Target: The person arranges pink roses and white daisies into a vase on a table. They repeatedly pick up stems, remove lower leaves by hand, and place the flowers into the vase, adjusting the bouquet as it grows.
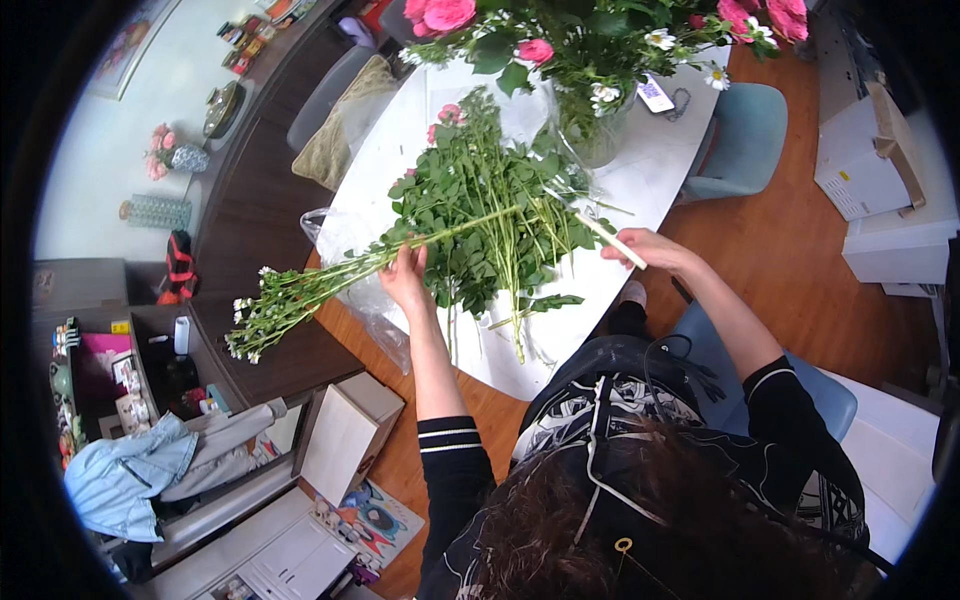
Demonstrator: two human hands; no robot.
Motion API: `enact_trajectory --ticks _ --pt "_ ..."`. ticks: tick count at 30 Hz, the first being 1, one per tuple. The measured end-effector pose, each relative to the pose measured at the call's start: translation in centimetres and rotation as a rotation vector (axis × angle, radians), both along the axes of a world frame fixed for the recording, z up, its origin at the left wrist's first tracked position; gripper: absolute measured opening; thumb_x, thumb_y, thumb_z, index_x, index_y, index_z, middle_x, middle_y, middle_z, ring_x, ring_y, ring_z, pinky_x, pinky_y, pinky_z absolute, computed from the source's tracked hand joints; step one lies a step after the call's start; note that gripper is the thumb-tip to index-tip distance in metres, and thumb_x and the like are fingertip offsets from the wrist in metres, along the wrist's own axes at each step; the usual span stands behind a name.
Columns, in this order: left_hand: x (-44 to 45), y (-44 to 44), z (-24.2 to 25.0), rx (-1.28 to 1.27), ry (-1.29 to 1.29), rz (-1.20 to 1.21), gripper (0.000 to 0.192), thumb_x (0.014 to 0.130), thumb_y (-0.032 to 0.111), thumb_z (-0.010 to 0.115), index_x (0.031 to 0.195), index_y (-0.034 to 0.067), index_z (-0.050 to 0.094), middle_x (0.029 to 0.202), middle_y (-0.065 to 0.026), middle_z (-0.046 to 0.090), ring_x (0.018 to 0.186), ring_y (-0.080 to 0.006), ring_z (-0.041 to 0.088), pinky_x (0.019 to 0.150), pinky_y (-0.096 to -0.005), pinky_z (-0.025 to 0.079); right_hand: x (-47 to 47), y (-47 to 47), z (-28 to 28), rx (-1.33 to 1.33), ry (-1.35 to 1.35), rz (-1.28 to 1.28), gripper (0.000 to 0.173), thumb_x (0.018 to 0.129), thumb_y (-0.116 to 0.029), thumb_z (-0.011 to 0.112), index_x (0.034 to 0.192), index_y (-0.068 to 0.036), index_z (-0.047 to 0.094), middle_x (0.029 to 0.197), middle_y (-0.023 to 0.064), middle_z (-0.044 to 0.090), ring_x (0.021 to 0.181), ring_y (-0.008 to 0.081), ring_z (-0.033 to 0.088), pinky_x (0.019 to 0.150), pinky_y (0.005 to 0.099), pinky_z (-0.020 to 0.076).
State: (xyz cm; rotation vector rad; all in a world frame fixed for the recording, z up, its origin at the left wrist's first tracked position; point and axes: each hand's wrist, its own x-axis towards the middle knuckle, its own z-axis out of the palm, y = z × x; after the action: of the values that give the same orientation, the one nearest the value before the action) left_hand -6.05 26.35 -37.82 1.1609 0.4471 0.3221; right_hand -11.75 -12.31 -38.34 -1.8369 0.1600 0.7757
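Note:
A bunch of small white daisy-like flowers [300, 300] rests in my left hand [406, 279]. Its blossoms point to the lower left, and its cut stem ends reach right over the pile on the table. My right hand [646, 249] grips a white-handled knife [609, 238] near the table's right edge; the blade points up and left, close to the stem ends. Beneath both lies a heap of leafy green stems [480, 202] with a few pink blooms [450, 114] at its far end. Whether the blade touches any stem I cannot tell.
A clear vase [600, 135] of pink roses and daisies stands at the far end of the white table [660, 176]. Beside it lies a phone-sized white card or device [655, 95]. Clear plastic wrap [375, 315] hangs off the left edge. Chairs [746, 139] flank the table.

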Motion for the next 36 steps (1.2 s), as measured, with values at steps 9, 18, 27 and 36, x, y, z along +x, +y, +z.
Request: enact_trajectory --ticks 9,18,27,36 --pt "-0.7 -1.6 0.3 -0.090 0.044 0.041 0.023 0.089 -0.002 0.053 0.111 -0.003 0.049 0.103 -0.0182 0.063 0.087 -0.0240 0.065 0.073 -0.0284 0.060 0.8 7.9 -1.4 0.215 0.152 0.198 0.069 0.067 -0.079 0.057 0.076 -0.011 0.058 0.069 -0.0020 0.053 0.064 0.0065 0.054 0.054 0.0202 0.0366" --pt "-0.3 -4.2 -3.0 -0.122 0.094 0.035 0.023 0.086 -0.004 0.055 0.108 -0.001 0.049 0.096 -0.0134 0.065 0.077 -0.0199 0.066 0.066 -0.0277 0.060 2.4 10.3 -3.0 0.292 0.217 0.051 0.047 0.072 -0.056 0.070 0.061 -0.013 0.054 0.051 -0.0029 0.050 0.042 0.0051 0.047 0.038 0.0191 0.0298" --pt "1.8 -5.1 -4.3 -0.097 0.119 -0.033 0.026 0.087 -0.004 0.054 0.110 -0.001 0.044 0.097 -0.0151 0.064 0.079 -0.0206 0.066 0.067 -0.0291 0.060 3.4 9.3 -4.6 0.161 0.140 -0.039 0.032 0.076 -0.034 0.071 0.062 -0.007 0.061 0.052 0.0007 0.057 0.040 0.0072 0.050 0.039 0.0216 0.0377" --pt "-1.1 -2.2 -2.8 -0.019 0.109 -0.278 0.022 0.085 -0.001 0.059 0.106 0.002 0.053 0.090 -0.0061 0.064 0.080 -0.0187 0.065 0.069 -0.0313 0.060 3.9 3.7 -7.4 -0.755 -0.499 -0.153 0.035 0.073 -0.030 0.072 0.065 0.002 0.060 0.064 0.0182 0.062 0.062 0.0352 0.062 0.064 0.0431 0.0503"
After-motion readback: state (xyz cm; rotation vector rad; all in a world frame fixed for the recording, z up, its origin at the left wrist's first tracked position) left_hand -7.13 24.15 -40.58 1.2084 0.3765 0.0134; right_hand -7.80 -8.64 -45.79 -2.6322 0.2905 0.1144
